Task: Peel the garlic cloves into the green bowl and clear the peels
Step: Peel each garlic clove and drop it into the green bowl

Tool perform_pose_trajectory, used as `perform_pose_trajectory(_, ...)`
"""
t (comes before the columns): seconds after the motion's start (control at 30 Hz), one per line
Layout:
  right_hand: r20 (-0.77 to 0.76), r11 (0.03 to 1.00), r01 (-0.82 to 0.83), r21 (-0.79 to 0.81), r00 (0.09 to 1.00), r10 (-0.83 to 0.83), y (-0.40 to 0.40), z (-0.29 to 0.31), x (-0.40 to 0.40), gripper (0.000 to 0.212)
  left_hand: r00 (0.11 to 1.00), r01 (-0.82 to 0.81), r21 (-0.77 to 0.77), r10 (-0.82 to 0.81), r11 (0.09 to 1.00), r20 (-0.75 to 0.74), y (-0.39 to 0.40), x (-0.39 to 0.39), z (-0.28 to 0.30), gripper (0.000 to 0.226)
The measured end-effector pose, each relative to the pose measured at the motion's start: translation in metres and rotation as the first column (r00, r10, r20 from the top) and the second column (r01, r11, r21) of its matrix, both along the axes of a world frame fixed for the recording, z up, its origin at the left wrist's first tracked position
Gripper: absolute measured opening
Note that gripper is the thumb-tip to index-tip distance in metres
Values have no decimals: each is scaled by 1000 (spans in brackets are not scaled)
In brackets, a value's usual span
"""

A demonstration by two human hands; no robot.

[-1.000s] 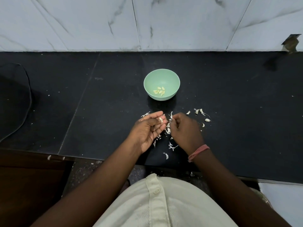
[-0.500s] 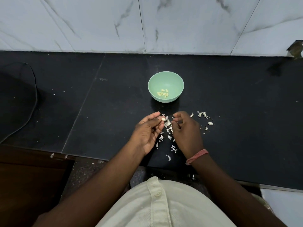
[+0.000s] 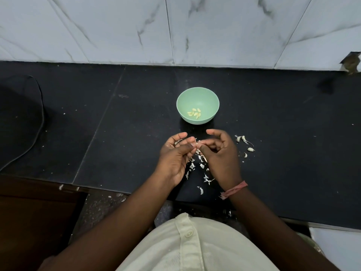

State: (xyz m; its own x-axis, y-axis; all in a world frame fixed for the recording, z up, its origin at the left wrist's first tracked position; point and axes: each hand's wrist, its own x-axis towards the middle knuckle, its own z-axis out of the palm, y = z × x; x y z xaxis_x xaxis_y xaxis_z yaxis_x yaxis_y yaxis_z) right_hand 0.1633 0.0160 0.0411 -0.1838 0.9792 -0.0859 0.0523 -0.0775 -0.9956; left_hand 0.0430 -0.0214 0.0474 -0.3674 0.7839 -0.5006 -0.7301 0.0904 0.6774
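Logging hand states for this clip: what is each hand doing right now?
Left hand: pinching a garlic clove.
Right hand: pinching the same clove's peel.

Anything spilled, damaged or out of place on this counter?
Papery white garlic peels lie scattered on the black stone counter beneath both hands. The white marble wall tile at far right has a chipped, broken corner.

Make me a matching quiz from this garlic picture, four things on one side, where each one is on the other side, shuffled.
Things:
1. peeled cloves
2. unpeeled cloves
3. peel scraps
4. wrist thread

Places:
A. on the counter, right of the right hand
B. around the right wrist
C. inside the green bowl
D. on the counter, below and between the left hand and the right hand

Pairs: 1-C, 2-A, 3-D, 4-B
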Motion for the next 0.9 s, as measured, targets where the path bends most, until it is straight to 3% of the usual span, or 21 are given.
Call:
perform_pose_trajectory(0.13,-49,992,5,-126,999,-12,5,4,0,32,996,-13,36,16,999,-88,0,1,-1,41)
perform_pose_trajectory(0.23,-218,955,36,-294,971,-104,9,7,-2,24,994,7,83,2,996,-107,0,2,-3,43)
perform_pose_trajectory(0.33,-436,826,-45,-562,864,-250,11,4,-5,20,999,-4,104,10,995,-53,1,3,-2,43)
perform_pose_trajectory(0.43,-474,736,-98,-670,820,-322,10,-1,-4,13,999,-42,106,39,994,32,4,2,1,41)
perform_pose_trajectory(0.53,-388,831,11,-555,881,-271,7,-5,-1,18,995,-85,66,81,994,53,5,1,1,36)
perform_pose_trajectory(0.67,-205,967,72,-243,971,-124,2,-5,-4,31,993,-109,32,108,994,52,6,2,0,32)
perform_pose_trajectory(0.77,-102,998,46,-43,994,-50,1,0,-6,38,995,-96,38,95,995,25,6,4,1,30)
perform_pose_trajectory(0.9,-109,999,41,-1,993,-40,0,3,-6,36,997,-70,65,71,995,-16,5,4,3,28)
